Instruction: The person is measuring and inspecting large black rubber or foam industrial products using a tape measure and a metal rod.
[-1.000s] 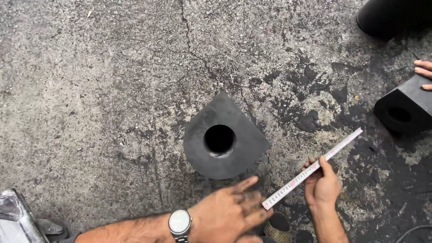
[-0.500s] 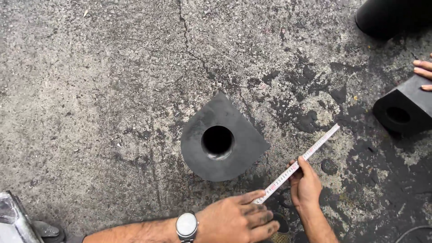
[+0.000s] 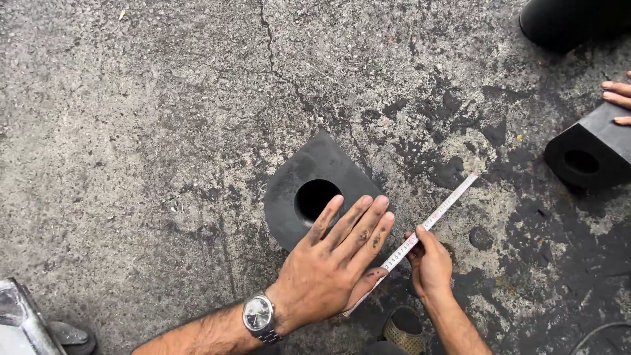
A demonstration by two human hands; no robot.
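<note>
A black rubber block (image 3: pixel 309 181) with a round hole through it lies on the stained concrete floor (image 3: pixel 131 131). My left hand (image 3: pixel 335 260), with a wristwatch (image 3: pixel 258 315) on the wrist, rests flat with fingers spread on the block's near edge, fingertips reaching the hole. My right hand (image 3: pixel 430 263) pinches a white measuring tape (image 3: pixel 427 223) that runs diagonally up to the right beside the block. The tape's lower end passes under my left hand.
A second black block with a hole (image 3: pixel 588 154) lies at the right edge, another person's fingers (image 3: pixel 618 95) touching it. A dark round object (image 3: pixel 565 23) sits at top right, a metal object (image 3: pixel 23 322) at bottom left, a woven shoe tip (image 3: pixel 402 329) below.
My left hand has moved up from beside the block and spread flat onto its near edge. The tape and my right hand have shifted left, closer to the block.
</note>
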